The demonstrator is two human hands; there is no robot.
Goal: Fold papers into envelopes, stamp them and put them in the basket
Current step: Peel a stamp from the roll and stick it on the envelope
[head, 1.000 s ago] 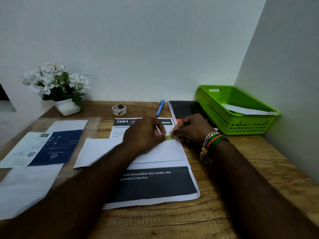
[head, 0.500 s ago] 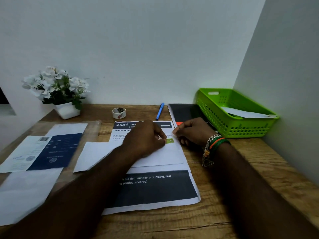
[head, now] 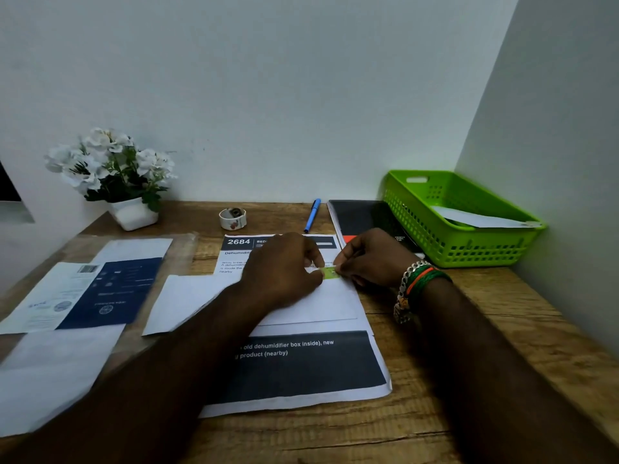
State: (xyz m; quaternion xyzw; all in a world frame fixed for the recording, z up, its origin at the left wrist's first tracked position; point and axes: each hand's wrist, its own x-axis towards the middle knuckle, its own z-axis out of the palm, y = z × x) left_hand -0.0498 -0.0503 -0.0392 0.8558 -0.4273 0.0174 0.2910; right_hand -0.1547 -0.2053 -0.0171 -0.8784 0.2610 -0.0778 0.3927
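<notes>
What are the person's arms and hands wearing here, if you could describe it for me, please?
Both forearms are bare, with no sleeves in view. The right wrist carries a stack of bracelets: a silver chain-link one, an orange band and green bands, with a small charm hanging below. The left hand and the right hand show no gloves; rings cannot be made out.
</notes>
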